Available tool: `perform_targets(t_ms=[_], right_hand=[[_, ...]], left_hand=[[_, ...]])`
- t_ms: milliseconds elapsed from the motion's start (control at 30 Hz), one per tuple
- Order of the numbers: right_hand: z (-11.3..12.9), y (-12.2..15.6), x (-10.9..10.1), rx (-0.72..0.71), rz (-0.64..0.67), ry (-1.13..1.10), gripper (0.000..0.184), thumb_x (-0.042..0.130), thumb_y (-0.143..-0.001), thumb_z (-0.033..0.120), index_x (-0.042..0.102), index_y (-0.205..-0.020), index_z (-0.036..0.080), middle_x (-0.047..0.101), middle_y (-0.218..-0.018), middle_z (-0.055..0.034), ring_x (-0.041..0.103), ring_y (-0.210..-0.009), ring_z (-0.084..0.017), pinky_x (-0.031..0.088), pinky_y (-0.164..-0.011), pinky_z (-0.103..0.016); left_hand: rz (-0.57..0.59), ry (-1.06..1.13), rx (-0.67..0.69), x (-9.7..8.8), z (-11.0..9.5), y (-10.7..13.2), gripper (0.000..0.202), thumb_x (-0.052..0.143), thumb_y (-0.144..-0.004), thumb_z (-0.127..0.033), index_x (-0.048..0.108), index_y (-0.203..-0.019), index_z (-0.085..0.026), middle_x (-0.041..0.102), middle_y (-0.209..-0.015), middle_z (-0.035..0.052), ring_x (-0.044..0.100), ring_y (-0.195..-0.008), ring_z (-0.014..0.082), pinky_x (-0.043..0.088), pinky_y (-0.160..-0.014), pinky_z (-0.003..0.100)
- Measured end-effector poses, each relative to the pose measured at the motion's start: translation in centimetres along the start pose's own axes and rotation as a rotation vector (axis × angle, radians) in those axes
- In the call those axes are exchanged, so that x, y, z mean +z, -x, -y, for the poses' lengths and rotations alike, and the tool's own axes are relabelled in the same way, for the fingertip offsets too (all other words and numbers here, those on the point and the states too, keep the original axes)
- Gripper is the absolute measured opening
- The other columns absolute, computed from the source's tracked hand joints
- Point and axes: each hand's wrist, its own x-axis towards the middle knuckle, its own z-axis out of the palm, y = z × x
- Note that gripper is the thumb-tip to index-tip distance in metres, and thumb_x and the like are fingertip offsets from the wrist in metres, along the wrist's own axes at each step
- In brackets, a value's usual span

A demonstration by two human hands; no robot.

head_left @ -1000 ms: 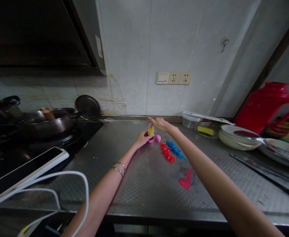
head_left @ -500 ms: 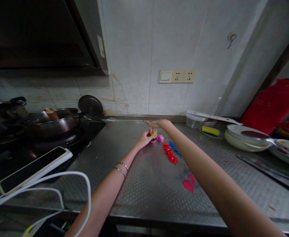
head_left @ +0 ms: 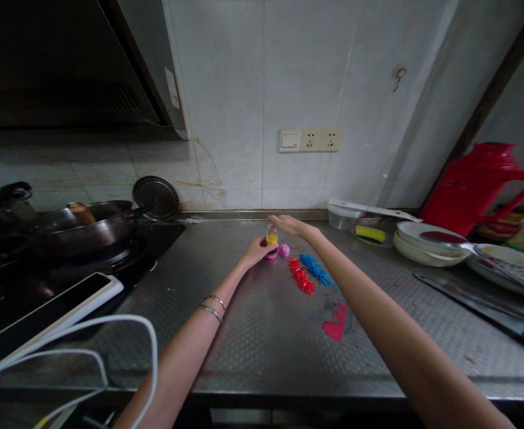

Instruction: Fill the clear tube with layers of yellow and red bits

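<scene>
A small clear jar (head_left: 272, 233) with yellow and pink contents stands on the metal counter (head_left: 244, 351). My left hand (head_left: 255, 250) is wrapped round its lower part. Over the jar's top, my right hand (head_left: 291, 225) reaches in from the right, its fingers stretched out to the left. The undersides of those fingers are hidden. Close beside the jar sits a small pink rounded piece (head_left: 284, 250). To the right lie a pile of small red pieces (head_left: 301, 276) and a pile of blue pieces (head_left: 318, 270). Nearer me is a flat pink-red patch (head_left: 334, 325).
A pan (head_left: 87, 229) rests on the stove at left. A white-cased device (head_left: 49, 316) and white cables (head_left: 152, 345) lie at front left. On the right are stacked bowls (head_left: 427, 250), a yellow sponge (head_left: 370, 233), a long knife-like blade (head_left: 471, 304) and a red thermos (head_left: 471, 187).
The view has shifted slightly to the right. My right hand has come lower over the jar's top, while my left hand keeps its grip; more of the blue pile shows.
</scene>
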Motion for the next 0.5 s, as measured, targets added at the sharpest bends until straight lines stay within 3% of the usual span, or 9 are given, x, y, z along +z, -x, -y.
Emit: perform_targets(t_ms=[233, 367, 500], right_hand=[[-1.2, 3.7, -0.4, -0.040, -0.195, -0.331, 0.056, 0.019, -0.088, 0.043, 0.066, -0.089, 0.012, 0.064, -0.097, -0.0077, 0.055, -0.091, -0.017, 0.041, -0.074, -0.021], [-3.5, 6.5, 1.3, 0.030, -0.242, -0.650, 0.055, 0.021, -0.086, 0.044, 0.064, -0.094, 0.009, 0.063, -0.100, -0.0116, 0.056, -0.091, -0.018, 0.044, -0.068, -0.021], [-5.9, 8.4, 3.8, 0.133, -0.318, -0.761, 0.053, 0.029, -0.082, 0.047, 0.065, -0.087, 0.009, 0.064, -0.093, -0.0133, 0.057, -0.086, -0.019, 0.046, -0.065, -0.024]], left_hand=[[-0.002, -0.130, 0.008, -0.2, -0.2, 0.4, 0.032, 0.065, -0.063, -0.031, 0.061, -0.087, -0.011, 0.065, -0.082, 0.0063, 0.058, -0.073, 0.0164, 0.045, -0.069, 0.028], [0.013, -0.120, 0.021, -0.1, -0.5, 0.5, 0.035, 0.067, -0.062, -0.029, 0.060, -0.092, -0.011, 0.065, -0.088, 0.0080, 0.059, -0.077, 0.0176, 0.045, -0.070, 0.029], [0.012, -0.097, 0.014, 0.1, -0.6, 0.4, 0.037, 0.068, -0.062, -0.029, 0.059, -0.093, -0.010, 0.065, -0.090, 0.0088, 0.059, -0.079, 0.0178, 0.046, -0.072, 0.029]])
